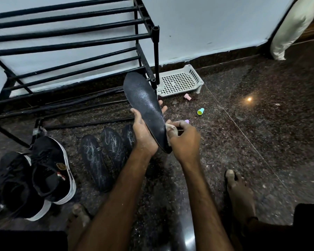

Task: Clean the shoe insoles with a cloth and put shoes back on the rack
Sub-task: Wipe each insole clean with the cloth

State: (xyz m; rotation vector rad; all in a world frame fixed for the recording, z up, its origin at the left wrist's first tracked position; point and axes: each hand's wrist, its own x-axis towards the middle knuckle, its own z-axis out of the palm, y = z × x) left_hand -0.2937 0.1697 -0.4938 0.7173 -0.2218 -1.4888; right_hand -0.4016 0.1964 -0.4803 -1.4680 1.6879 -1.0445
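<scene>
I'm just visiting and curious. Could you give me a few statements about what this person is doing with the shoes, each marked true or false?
1. The left hand holds a black insole. True.
2. The right hand is empty. False: it pinches a cloth against the insole.
3. The black shoes sit on the rack. False: they stand on the floor beside the rack.
4. On the floor lie other insoles. True.
</scene>
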